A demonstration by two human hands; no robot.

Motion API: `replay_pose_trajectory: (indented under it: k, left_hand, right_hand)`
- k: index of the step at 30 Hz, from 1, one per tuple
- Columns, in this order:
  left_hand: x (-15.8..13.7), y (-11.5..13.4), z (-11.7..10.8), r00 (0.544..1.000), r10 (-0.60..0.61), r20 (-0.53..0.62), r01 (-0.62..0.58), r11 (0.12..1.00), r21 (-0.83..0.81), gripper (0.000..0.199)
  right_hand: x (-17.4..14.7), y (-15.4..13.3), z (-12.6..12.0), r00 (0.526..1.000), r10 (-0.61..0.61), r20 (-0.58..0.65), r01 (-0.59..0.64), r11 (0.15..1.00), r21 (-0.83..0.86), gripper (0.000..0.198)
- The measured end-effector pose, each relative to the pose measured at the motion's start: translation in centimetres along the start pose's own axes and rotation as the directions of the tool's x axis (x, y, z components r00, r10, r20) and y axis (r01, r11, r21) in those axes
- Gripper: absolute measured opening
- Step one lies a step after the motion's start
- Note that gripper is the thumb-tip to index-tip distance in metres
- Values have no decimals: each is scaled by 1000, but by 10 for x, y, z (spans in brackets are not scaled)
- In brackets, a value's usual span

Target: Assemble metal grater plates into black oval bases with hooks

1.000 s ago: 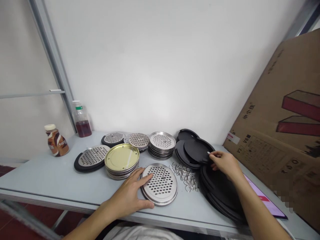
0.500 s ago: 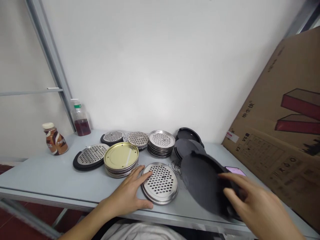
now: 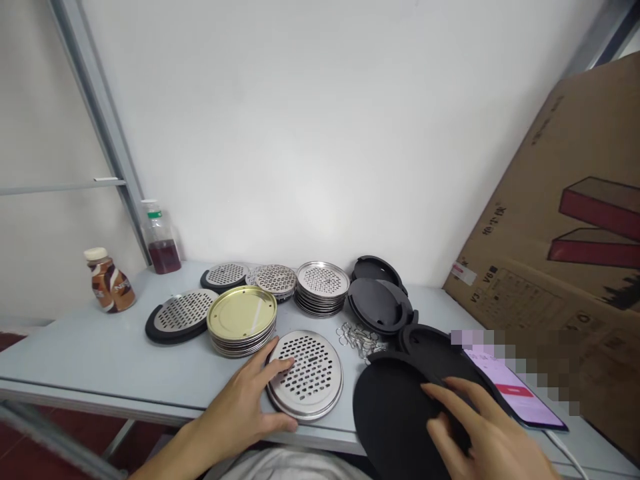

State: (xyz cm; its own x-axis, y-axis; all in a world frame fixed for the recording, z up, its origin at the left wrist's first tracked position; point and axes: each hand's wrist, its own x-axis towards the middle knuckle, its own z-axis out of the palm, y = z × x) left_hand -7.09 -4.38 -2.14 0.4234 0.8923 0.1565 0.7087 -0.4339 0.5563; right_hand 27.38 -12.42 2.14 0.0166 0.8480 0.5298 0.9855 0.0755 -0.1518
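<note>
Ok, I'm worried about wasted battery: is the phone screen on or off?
On: the phone screen is lit, glowing pinkish-purple and partly red.

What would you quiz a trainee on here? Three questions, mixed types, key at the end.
1. Short answer: what is the left hand touching?
2. True or false: the right hand is holding a bottle.
3. Multiple choice: how are the small silver pieces arranged?
A. In a straight row
B. In a loose heap
C. In a neat upright stack

Key:
1. The perforated metal disc near the front edge of the table.
2. False; it is holding a round black piece.
3. B.
</note>
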Motion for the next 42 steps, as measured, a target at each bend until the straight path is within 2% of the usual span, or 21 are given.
replay_pose_trajectory:
  k: [3, 8, 11, 16, 24, 29, 36, 42]
  left_hand:
    - [2, 0, 2, 1000, 1, -21, -1, 1000, -6, 80]
    - [5, 4, -1, 1000, 1, -30, -2, 1000, -28, 76]
    - [5, 6, -2, 1000, 7, -28, -8, 999, -37, 78]
    - [5, 7, -1, 998, 59, -27, -60, 998, -29, 78]
    - [5, 7, -4, 995, 100, -28, -100, 995, 2, 75]
    - [13, 12, -5, 990, 141, -22, -140, 990, 19, 76]
    - [19, 12, -4, 986, 167, -10, -167, 986, 25, 75]
    - [21, 10, -1, 985, 170, -10, -170, 985, 23, 75]
  right_hand:
    - [20, -20, 8, 998, 59, 12, -60, 996, 69, 39]
    - [36, -38, 28, 989, 77, 130, -107, 962, 251, 41]
    - [34, -43, 38, 979, 63, 195, -129, 928, 349, 44]
    - [20, -48, 49, 974, 36, 225, -138, 880, 455, 38]
    - [15, -38, 62, 980, 72, 187, -151, 879, 452, 47]
    - [13, -41, 70, 976, 106, 189, -197, 795, 574, 45]
    - [12, -39, 84, 926, 171, 336, -370, 588, 720, 48]
    - [14, -42, 89, 923, 151, 355, -378, 532, 757, 47]
